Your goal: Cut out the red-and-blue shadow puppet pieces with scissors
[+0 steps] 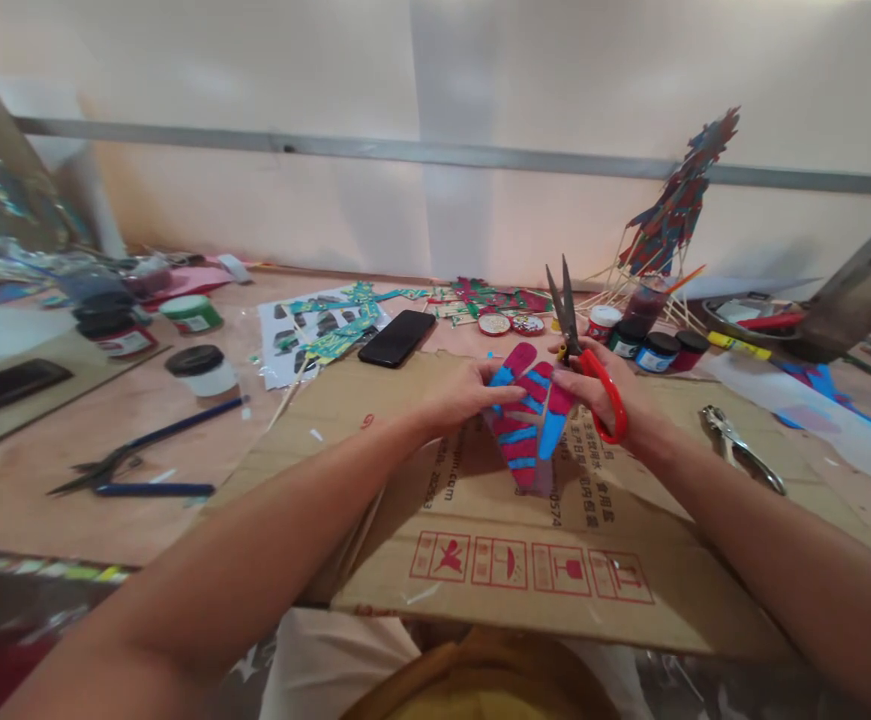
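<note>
My left hand (472, 395) is closed on a magenta piece with blue stripes (517, 445), perhaps painted paper or thin plastic, held over a flattened cardboard sheet (532, 620). Red-handled scissors (609, 400) hang on my right hand (630, 395), blades up and a little apart, pointing away from me. The thumb and fingers of that hand also pinch the right side of the striped piece, where a narrow magenta-and-blue strip (555, 425) shows. I cannot tell whether this strip is separate from the rest. The fingers behind the piece are hidden.
A black phone (397, 338) lies beyond the cardboard. Blue-handled pliers (142, 460) and paint jars (201, 372) are at left. Metal pliers (739, 450) rest at right, near more jars (658, 352). Painted cutouts on sticks (679, 200) stand at back right.
</note>
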### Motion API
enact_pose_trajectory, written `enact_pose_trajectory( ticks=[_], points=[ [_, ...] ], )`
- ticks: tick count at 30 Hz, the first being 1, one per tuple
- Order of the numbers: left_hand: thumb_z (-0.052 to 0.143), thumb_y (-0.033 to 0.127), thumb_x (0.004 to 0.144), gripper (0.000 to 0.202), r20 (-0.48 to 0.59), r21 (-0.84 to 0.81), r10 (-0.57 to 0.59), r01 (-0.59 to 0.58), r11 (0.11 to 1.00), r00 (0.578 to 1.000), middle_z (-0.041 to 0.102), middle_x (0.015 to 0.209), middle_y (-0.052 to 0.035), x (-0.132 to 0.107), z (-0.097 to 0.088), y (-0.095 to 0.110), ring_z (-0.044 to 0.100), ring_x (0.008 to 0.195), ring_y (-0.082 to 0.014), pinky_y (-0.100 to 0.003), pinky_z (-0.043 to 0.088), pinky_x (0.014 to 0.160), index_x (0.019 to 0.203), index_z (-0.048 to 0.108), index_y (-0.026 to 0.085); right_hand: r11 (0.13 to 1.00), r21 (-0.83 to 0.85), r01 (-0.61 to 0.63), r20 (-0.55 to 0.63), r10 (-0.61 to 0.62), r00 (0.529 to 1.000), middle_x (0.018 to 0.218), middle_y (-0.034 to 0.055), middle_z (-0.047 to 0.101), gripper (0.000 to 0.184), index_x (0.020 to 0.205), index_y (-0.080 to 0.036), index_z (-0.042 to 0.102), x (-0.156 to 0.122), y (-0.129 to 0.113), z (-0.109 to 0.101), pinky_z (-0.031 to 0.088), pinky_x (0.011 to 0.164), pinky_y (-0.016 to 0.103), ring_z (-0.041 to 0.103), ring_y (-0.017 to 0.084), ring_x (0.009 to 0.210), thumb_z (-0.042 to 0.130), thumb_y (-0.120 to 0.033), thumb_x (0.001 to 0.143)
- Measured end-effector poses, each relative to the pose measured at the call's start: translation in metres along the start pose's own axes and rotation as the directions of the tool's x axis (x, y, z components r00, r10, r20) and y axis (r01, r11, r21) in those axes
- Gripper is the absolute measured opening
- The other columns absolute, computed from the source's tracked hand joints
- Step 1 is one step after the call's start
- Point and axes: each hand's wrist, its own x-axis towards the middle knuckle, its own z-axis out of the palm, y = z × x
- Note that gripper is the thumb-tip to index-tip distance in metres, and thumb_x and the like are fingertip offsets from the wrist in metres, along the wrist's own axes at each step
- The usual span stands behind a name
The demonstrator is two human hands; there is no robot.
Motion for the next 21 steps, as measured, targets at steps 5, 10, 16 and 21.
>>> enact_pose_trajectory(
  ticks=[5, 10, 16, 21],
  points=[
    [0.094, 0.018, 0.064, 0.032, -0.032, -0.081, -0.056, 0.053, 0.995, 0.998, 0.081, 0.094, -0.0136, -0.009, 0.017, 0.001, 0.077, 0.071, -0.0253, -0.035, 0.063, 0.063, 0.093, 0.079, 0.018, 0.989, 0.144, 0.032, -0.189, -0.005, 0.982, 0.104, 0.0020, 0.068, 0.042, 0.108, -0.026, 0.057, 0.003, 0.005, -0.002, 0.057, 0.084, 0.038, 0.067, 0.020, 0.088, 0.077, -0.041, 0.074],
    [0.094, 0.011, 0.057, 0.035, -0.156, -0.121, -0.004, -0.015, 0.992, 0.988, 0.078, 0.078, -0.0071, -0.001, 0.008, 0.003, 0.072, 0.061, -0.0186, -0.026, 0.058, 0.054, 0.085, 0.073, 0.017, 0.985, 0.174, 0.006, -0.248, 0.038, 0.968, 0.092, 0.0001, 0.067, 0.040, 0.099, -0.026, 0.056, -0.002, 0.001, -0.013, 0.056, 0.073, 0.035, 0.065, 0.019, 0.079, 0.080, -0.041, 0.072],
    [0.085, 0.027, 0.077, 0.018, -0.314, -0.296, 0.084, -0.181, 0.938, 0.946, 0.077, 0.080, -0.0044, 0.004, -0.001, 0.015, 0.071, 0.064, -0.0163, -0.028, 0.060, 0.060, 0.085, 0.072, 0.018, 0.974, 0.219, -0.053, -0.189, 0.095, 0.977, 0.073, -0.0030, 0.060, 0.033, 0.083, -0.023, 0.056, -0.007, 0.004, -0.006, 0.050, 0.060, 0.029, 0.057, 0.014, 0.063, 0.082, -0.038, 0.070],
    [0.088, 0.047, 0.076, 0.035, -0.216, -0.472, 0.174, -0.259, 0.843, 0.961, 0.080, 0.097, -0.0043, -0.003, 0.028, -0.002, 0.075, 0.087, -0.0178, -0.029, 0.063, 0.076, 0.093, 0.076, 0.020, 0.912, 0.406, -0.059, -0.236, 0.167, 0.957, 0.075, -0.0037, 0.059, 0.025, 0.082, -0.024, 0.055, -0.011, 0.006, 0.012, 0.055, 0.069, 0.029, 0.058, 0.013, 0.067, 0.077, -0.035, 0.075]
  ],
)
